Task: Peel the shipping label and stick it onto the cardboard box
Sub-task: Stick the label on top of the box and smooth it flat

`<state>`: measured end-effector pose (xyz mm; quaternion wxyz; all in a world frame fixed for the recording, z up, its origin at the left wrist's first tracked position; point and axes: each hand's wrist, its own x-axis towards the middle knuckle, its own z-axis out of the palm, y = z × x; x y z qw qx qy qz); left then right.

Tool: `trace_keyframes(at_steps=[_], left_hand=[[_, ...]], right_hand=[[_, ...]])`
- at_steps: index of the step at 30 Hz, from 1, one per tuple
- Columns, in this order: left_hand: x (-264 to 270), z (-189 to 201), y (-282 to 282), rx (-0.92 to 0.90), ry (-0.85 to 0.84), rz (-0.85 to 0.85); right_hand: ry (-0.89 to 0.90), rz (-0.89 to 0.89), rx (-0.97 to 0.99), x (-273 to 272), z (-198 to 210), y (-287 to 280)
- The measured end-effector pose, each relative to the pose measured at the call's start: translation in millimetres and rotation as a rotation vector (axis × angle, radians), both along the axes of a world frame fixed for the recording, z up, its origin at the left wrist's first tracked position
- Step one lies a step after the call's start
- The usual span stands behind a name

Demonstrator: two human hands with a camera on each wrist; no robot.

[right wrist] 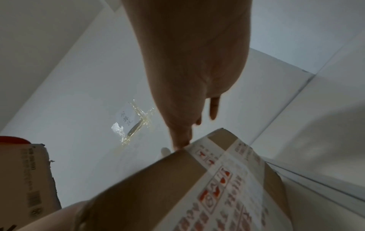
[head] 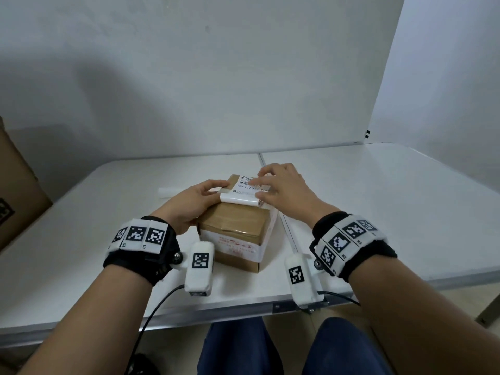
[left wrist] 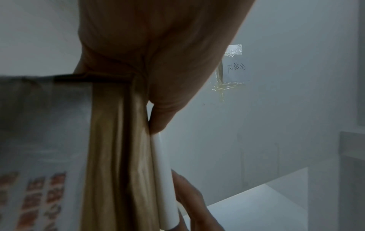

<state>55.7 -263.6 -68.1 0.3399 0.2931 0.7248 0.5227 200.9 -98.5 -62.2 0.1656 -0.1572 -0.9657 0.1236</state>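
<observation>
The small cardboard box (head: 235, 226) with printed tape stands on the white table (head: 378, 212). The white shipping label (head: 250, 185) lies on the box's top, and its near edge curls up in a roll (head: 238, 199). My right hand (head: 281, 190) spreads its fingers flat on the label, with the thumb at the roll's right end. My left hand (head: 194, 201) rests over the box's left top edge, thumb tip against the roll's left end. The left wrist view shows that thumb (left wrist: 158, 118) meeting the white roll (left wrist: 164, 179) along the box (left wrist: 110, 156).
A white strip of paper (head: 167, 192) lies on the table behind my left hand. A large cardboard carton (head: 16, 185) stands off the table's left side. A seam (head: 286, 226) splits the tabletop. A taped note (left wrist: 235, 68) hangs on the wall.
</observation>
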Motion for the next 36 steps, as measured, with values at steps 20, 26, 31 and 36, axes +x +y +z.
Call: trace_keyframes(at_steps=[20, 26, 31, 36], left_hand=[[-15, -9, 2, -0.009, -0.052, -0.021], [-12, -9, 3, -0.011, -0.043, -0.009], [-7, -8, 4, -0.024, -0.040, -0.005], [-4, -7, 5, -0.027, -0.029, 0.018]], right_hand=[[-0.285, 0.214, -0.254, -30, 6, 2], [-0.233, 0.162, -0.240, -37, -7, 8], [-0.232, 0.109, -0.178, -37, -12, 9], [-0.215, 0.079, -0.155, -35, -12, 8]])
